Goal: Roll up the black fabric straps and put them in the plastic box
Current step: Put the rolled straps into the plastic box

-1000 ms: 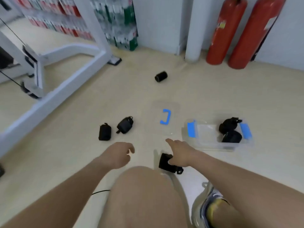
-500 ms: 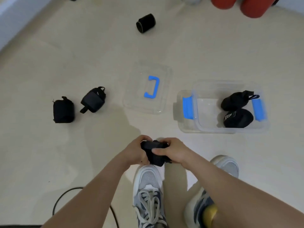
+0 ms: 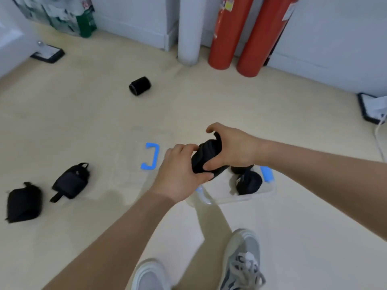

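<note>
Both hands grip one rolled black strap [image 3: 206,156] in the air above the floor. My left hand [image 3: 180,174] wraps its lower end and my right hand [image 3: 232,149] curls round its upper side. Below and behind the hands lies the clear plastic box [image 3: 251,195] with blue clips, partly hidden, with two black strap rolls [image 3: 249,182] inside. On the floor at the left lie two loose black straps, one [image 3: 70,182] with a tab and another [image 3: 23,203] near the frame edge. A tight black roll [image 3: 139,85] sits farther off.
The box's clear lid with a blue handle [image 3: 151,156] lies on the floor left of my hands. Two red fire extinguishers [image 3: 247,34] and a white pipe [image 3: 188,30] stand by the far wall. My two shoes [image 3: 244,262] are at the bottom. A white cable [image 3: 379,135] runs along the right.
Both hands have lifted the black strap from near my shoes up and over toward the box. The view has tilted up, showing the wall and extinguishers again.
</note>
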A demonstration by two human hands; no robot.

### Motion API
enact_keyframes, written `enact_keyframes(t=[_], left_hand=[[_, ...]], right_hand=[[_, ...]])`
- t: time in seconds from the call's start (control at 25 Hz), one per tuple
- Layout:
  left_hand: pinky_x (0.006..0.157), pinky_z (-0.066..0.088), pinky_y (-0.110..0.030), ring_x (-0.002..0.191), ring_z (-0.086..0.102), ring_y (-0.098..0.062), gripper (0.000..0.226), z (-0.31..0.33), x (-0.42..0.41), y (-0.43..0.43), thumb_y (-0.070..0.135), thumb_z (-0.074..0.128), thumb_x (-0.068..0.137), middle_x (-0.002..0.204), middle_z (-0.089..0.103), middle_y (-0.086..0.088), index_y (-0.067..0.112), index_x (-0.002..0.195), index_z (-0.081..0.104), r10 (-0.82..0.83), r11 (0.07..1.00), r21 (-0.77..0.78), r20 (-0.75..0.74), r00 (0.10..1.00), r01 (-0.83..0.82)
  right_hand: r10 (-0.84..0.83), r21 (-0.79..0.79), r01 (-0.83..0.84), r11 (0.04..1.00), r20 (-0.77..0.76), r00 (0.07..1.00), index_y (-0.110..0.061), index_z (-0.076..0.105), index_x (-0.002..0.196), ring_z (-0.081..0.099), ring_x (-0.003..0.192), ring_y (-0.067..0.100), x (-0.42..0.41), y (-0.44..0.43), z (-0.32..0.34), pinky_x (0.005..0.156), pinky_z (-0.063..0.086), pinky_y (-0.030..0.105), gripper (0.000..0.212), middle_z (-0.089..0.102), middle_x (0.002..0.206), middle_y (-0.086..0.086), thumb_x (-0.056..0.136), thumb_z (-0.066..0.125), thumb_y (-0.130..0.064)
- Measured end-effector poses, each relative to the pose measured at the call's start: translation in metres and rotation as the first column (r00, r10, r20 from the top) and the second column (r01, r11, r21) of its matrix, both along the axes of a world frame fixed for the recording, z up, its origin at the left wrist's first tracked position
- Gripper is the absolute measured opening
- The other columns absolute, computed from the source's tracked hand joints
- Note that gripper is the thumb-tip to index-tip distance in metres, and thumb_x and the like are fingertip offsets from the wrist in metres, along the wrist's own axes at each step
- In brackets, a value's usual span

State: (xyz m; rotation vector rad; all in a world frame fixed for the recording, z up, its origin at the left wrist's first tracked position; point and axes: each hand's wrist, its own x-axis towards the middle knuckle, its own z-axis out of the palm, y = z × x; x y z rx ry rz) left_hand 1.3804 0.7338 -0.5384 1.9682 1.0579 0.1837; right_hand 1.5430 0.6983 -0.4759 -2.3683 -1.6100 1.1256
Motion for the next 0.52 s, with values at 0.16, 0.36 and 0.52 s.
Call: enact_keyframes(t=[0.16, 0.36, 0.52], left_hand=[[0.087, 0.049, -0.026, 0.098, 0.063, -0.013, 0.050, -0.018, 0.058, 0.003, 0.014, 0.066, 0.087, 0.123, 0.061, 0.002, 0.024, 0.133, 0.048, -0.024, 0.960, -0.277, 0.064, 0.998, 0.041], [0.086, 0.046, -0.020, 0.111, 0.058, -0.017, 0.057, -0.058, 0.089, -0.002, 0.008, 0.063, 0.089, 0.111, 0.057, 0.005, 0.022, 0.139, 0.041, -0.015, 0.849, -0.527, 0.064, 0.998, 0.047], [0.102, 0.047, -0.034, 0.115, 0.058, -0.019, 0.049, -0.091, 0.107, -0.011, 0.004, 0.064, 0.085, 0.111, 0.062, 0.005, 0.023, 0.128, 0.050, 0.033, 0.776, -0.630, 0.066, 0.997, 0.016]], right_hand=[[-0.019, 0.103, 0.003, 0.995, 0.151, 0.988, -0.020, 0.028, 0.146, 0.058, 0.102, 0.027, 0.047, -0.011, -0.041, 0.084, 0.049, 0.035, 0.100, 0.058, 0.111, 0.006, 0.065, 0.087, -0.031], [0.096, 0.079, -0.121, 0.989, 0.265, 0.960, -0.019, 0.031, 0.142, 0.058, 0.104, 0.030, 0.065, -0.021, -0.123, 0.083, 0.050, 0.039, 0.085, 0.058, 0.113, 0.009, 0.073, 0.079, -0.028], [0.190, 0.025, -0.241, 0.970, 0.538, 0.821, -0.023, 0.032, 0.144, 0.047, 0.117, 0.028, 0.070, -0.033, -0.162, 0.096, 0.035, 0.041, 0.067, 0.055, 0.126, 0.006, 0.085, 0.064, -0.027]])
